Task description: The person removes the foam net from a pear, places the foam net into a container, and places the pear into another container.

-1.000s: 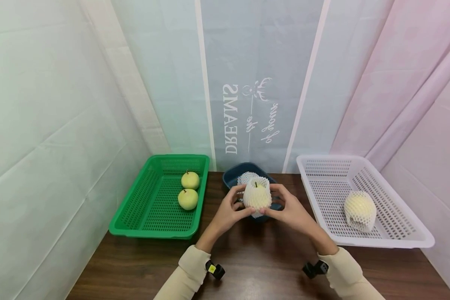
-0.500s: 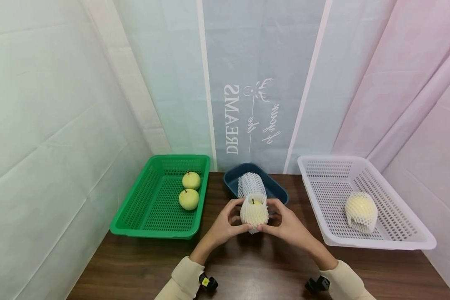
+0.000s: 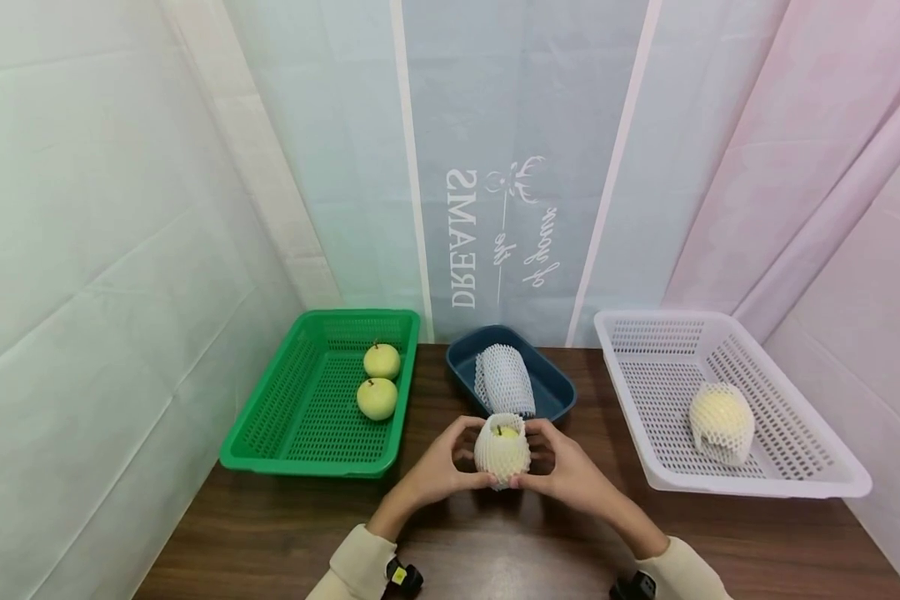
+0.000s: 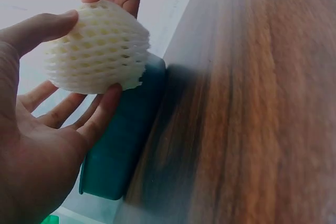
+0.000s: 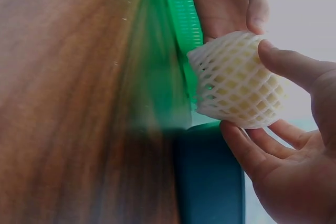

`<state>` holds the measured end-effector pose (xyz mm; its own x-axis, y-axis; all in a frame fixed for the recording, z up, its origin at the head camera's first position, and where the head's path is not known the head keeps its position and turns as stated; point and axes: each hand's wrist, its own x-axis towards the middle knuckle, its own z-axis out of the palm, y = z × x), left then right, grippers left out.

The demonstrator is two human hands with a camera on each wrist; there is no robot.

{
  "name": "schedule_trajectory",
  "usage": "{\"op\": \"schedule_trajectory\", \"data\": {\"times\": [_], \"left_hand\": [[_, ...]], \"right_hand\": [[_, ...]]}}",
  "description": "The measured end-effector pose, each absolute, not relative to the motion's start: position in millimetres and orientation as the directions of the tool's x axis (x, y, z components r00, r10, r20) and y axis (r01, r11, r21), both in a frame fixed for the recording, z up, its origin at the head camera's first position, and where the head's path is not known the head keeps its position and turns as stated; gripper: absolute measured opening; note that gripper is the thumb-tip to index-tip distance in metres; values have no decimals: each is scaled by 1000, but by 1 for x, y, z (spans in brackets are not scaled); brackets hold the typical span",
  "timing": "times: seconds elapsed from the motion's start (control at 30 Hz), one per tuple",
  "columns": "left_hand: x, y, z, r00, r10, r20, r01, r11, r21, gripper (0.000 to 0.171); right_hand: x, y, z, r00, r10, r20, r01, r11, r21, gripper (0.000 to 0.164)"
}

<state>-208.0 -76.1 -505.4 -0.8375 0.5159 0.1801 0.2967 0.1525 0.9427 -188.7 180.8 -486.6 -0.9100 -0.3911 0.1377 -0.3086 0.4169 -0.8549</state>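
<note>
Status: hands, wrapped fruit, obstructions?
Left hand and right hand both gripping net-wrapped fruit. Stem showing, uncovered. Blue tray close behind; nothing seen blocking the grip.

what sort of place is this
Likely a small screened-off indoor workspace, perhaps for packing fruit: a dark wooden table stands before a printed backdrop, with a green basket and a white basket on either side, both holding fruit.

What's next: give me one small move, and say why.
Probably carry the round, pale-yellow fruit in its white foam net toward the white perforated plastic basket: the net already surrounds the fruit's sides, and another pale-yellow, net-wrapped fruit lies in that basket.
</note>
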Motion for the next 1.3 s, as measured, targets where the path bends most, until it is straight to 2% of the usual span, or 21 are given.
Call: {"op": "schedule_trajectory", "data": {"times": [0.43,0.9,1.17,1.3], "left_hand": [[-207,-81,-511,-819,570,75,275,274,922,72],[-209,-84,-512,-805,592,31,241,280,929,70],[-208,-84,-509,-795,604,47,322,354,878,75],[-206,-83,-502,-801,596,60,379,427,821,72]], "right_hand": [[-184,180,-502,-893,-440,90,-288,407,-867,76],[-187,176,-509,-881,-467,76,-311,449,-838,81],[-186,175,-510,-869,-483,103,-347,447,-824,81],[-185,175,-510,-872,-479,104,-345,450,-824,80]]}}
